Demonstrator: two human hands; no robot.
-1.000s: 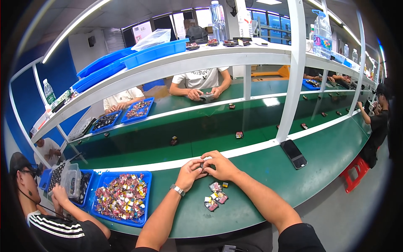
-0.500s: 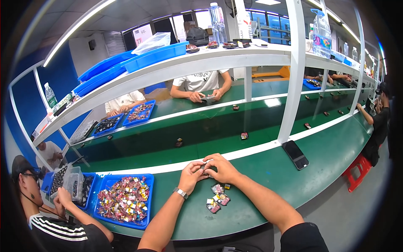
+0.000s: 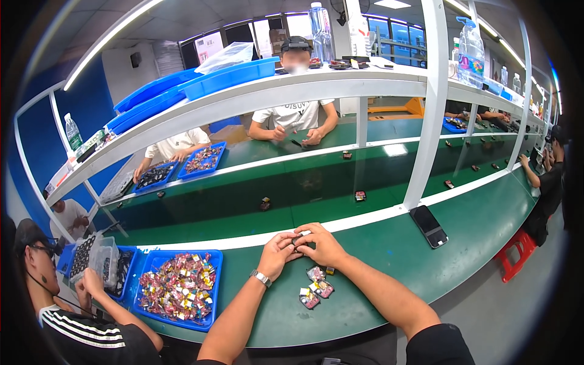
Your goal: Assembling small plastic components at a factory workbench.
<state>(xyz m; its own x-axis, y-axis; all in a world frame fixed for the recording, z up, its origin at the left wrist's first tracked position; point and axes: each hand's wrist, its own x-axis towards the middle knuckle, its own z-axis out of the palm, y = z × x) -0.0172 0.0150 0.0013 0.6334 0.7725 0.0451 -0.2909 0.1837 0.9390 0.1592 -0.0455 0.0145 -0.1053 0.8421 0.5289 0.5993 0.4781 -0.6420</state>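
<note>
My left hand [image 3: 278, 254] and my right hand [image 3: 320, 243] meet over the green workbench, fingers pinched together. Between the fingertips they hold a small dark electronic part [image 3: 297, 241], mostly covered by the fingers. A metal-banded watch sits on my left wrist. Just below my hands lie several small dark-cased assemblies [image 3: 308, 298] with red, white and yellow pieces. Left of my left forearm stands a blue tray [image 3: 214, 258] heaped with small red, white and yellow parts.
A black phone [image 3: 429, 227] lies right of my hands. Beyond the white rail [image 3: 243, 238], a green conveyor belt carries scattered assemblies [image 3: 361, 195]. A white post [image 3: 426, 121] supports a shelf overhead. A co-worker [image 3: 85, 304] sits at left; another [image 3: 295, 118] works across the belt.
My hands stay pinched around the part in almost the same place. Assemblies on the belt have shifted slightly right. Across the belt, the co-worker's hands have moved apart.
</note>
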